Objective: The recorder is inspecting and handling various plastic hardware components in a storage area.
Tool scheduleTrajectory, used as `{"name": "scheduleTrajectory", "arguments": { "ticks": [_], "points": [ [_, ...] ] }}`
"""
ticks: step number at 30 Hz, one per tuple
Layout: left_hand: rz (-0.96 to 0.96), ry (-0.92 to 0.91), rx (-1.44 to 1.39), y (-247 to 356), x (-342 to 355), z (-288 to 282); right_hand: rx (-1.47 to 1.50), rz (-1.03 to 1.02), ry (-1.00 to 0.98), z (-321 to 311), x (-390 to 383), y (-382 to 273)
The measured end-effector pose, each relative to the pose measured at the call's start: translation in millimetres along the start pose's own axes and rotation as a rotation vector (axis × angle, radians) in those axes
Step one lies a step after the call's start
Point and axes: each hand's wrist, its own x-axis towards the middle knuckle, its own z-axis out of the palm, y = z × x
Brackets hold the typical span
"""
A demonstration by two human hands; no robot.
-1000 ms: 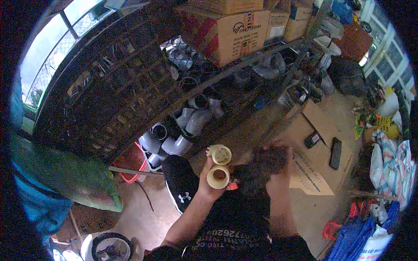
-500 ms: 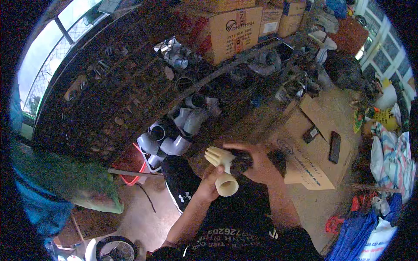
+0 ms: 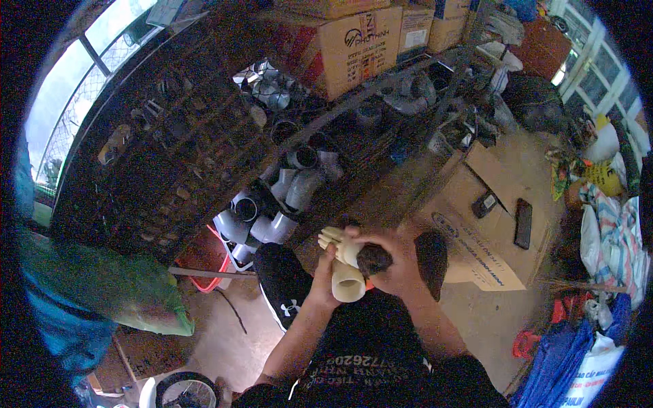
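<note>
Just in front of my body I hold a cream plastic pipe fitting (image 3: 348,288), its round open socket tilted toward me. Its far end is ribbed, with finger-like prongs. My left hand (image 3: 324,277) is closed round the fitting's left side, thumb lying along it. A dark brown wad (image 3: 374,259), perhaps a rag, is gripped in my right hand (image 3: 400,257) and pressed against the fitting's right side. The right thumb and fingers reach over the ribbed end, and the wad hides part of the fitting's body.
Grey elbow pipe fittings (image 3: 273,226) are heaped ahead to the left, above a red basket (image 3: 201,262). A flattened cardboard box (image 3: 469,238) at right carries a dark phone (image 3: 523,223) and a smaller dark device (image 3: 483,205). Boxes (image 3: 360,51) stand behind; a wheel (image 3: 187,392) is lower left.
My right hand has shifted round onto the fitting's right side, its thumb now over the ribbed end. The fitting has turned slightly and moved a little to the left.
</note>
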Motion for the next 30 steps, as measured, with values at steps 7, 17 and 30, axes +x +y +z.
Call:
{"name": "scheduleTrajectory", "arguments": {
  "ticks": [7, 17, 30],
  "points": [
    [0.087, 0.021, -0.144, -5.9, 8.9, -8.6, 0.357, 0.301, 0.329, 15.4, -1.1, 11.5],
    [-0.045, -0.014, -0.348, -0.3, 7.2, -0.4, 0.092, 0.212, 0.174, -27.3, -1.0, -5.1],
    [0.041, -0.080, -0.002, -0.2, 7.1, -1.7, -0.287, 0.173, 0.212, -3.3, -4.1, -15.4]
  ]
}}
